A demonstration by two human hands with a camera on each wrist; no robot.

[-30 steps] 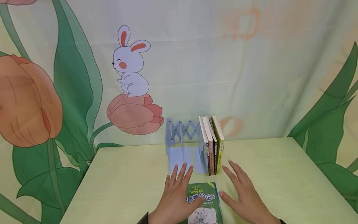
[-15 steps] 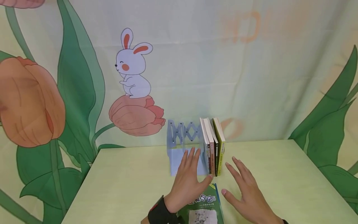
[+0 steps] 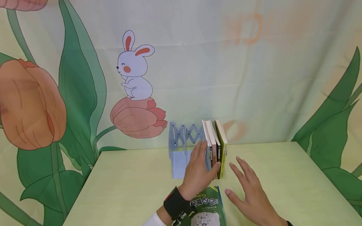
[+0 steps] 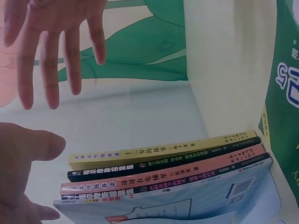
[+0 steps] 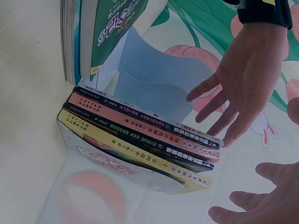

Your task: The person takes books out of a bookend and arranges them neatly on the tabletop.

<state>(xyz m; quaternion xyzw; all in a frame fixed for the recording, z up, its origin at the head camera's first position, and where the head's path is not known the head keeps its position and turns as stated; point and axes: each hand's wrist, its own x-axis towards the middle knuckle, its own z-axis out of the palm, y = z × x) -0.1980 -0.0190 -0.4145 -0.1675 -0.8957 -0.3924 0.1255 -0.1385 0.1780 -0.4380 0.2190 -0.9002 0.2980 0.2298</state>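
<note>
In the head view my left hand [image 3: 199, 172] reaches over the front of the blue bookend [image 3: 178, 164], fingers extended, overlapping the leftmost standing books. Several thin books [image 3: 223, 150] stand upright at the bookend's right end, a yellow-spined one outermost. My right hand [image 3: 251, 196] hovers to the right of them, fingers spread, holding nothing. In the right wrist view the left hand [image 5: 252, 70] has its fingertips right by the books' top edges. A green-covered book [image 3: 207, 205] lies flat in front, partly covered by the left wrist.
The pale yellow-green table [image 3: 127, 185] stretches to both sides. Behind it hangs a curtain [image 3: 192, 72] printed with tulips and a rabbit. Page edges [image 5: 69, 42] beside the green cover in the right wrist view show other books with it.
My left hand has moved forward and right, from over the green book to the bookend and standing books. The right hand has shifted only slightly.
</note>
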